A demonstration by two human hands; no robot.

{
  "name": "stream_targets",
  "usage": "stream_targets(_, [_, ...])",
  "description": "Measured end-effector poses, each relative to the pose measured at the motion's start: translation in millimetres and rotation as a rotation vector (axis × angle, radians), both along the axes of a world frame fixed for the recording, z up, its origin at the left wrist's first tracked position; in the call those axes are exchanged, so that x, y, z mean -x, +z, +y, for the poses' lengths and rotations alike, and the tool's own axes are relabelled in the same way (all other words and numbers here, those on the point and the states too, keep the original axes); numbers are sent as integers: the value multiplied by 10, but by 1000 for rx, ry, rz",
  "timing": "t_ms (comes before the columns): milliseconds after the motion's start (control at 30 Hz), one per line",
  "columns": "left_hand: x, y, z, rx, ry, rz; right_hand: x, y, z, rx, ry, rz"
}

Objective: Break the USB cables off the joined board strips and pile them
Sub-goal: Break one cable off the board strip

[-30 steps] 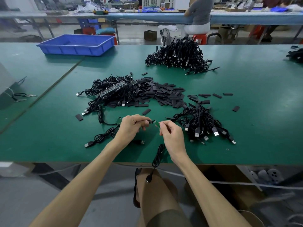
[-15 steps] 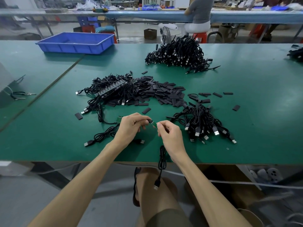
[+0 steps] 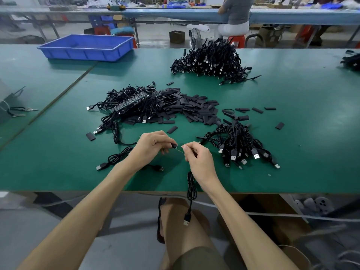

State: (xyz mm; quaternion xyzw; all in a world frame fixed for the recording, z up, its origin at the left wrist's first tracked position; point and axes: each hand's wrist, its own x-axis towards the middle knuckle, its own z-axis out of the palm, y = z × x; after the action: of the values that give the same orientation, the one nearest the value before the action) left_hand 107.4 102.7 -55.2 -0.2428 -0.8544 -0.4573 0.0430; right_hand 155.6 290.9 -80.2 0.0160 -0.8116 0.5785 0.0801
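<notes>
My left hand [image 3: 151, 148] pinches a small black board piece [image 3: 174, 146] above the green table [image 3: 58, 162]. My right hand [image 3: 198, 160] pinches the other end of the same piece, and a black USB cable [image 3: 190, 193] hangs from it over the table's front edge, its plug [image 3: 186, 221] dangling by my knee. A pile of separated cables [image 3: 239, 145] lies to the right of my hands. A tangle of cables on joined board strips [image 3: 132, 104] lies behind my left hand.
Loose black sleeves [image 3: 194, 109] are heaped mid-table, and a bigger cable heap [image 3: 210, 61] sits farther back. A blue tray [image 3: 87, 47] stands at the back left. Two loose cables [image 3: 116, 158] lie by my left wrist. A seated person [image 3: 236, 14] works at the far bench.
The hanging cable has slid lower, its plug dropping from the table edge toward my knee. Both hands have stayed close together on the small piece.
</notes>
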Motion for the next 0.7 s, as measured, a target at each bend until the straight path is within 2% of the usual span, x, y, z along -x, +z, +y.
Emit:
stream_targets(400, [-20,116,-62,105,-24,-138,3,4,-9,-42,49,-15])
stream_targets(700, [-74,133,19,198,-47,4,1,24,-18,39,1,-43])
